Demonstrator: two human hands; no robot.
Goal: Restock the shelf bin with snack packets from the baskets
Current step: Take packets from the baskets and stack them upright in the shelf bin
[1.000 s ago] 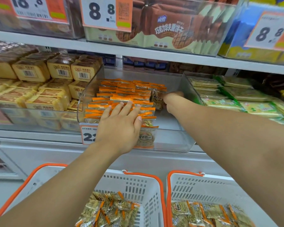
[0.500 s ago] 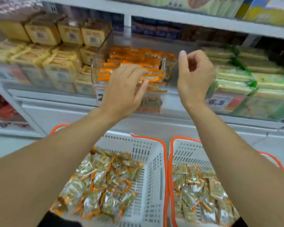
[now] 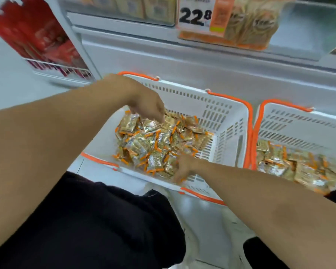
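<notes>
Two white baskets with orange handles stand on the floor below the shelf. The left basket (image 3: pixel 224 121) holds a pile of gold-and-orange snack packets (image 3: pixel 159 142); the right basket (image 3: pixel 299 123) holds more packets (image 3: pixel 291 164). My left hand (image 3: pixel 149 107) reaches down into the far side of the left pile, fingers pointing at the packets. My right hand (image 3: pixel 182 167) lies on the near side of that pile with fingers spread, touching packets. Motion blur hides any hold. The clear shelf bin (image 3: pixel 250 22) shows only its front bottom at the top edge, behind a 22.8 price tag (image 3: pixel 195 15).
A white shelf base (image 3: pixel 202 61) runs behind the baskets. A wire rack of red packages (image 3: pixel 47 41) hangs at the upper left. My knees in black trousers (image 3: pixel 85 220) fill the foreground in front of the left basket.
Both hands have come down from the shelf bin into the left basket. The view has tilted down, so the bin's contents are out of sight.
</notes>
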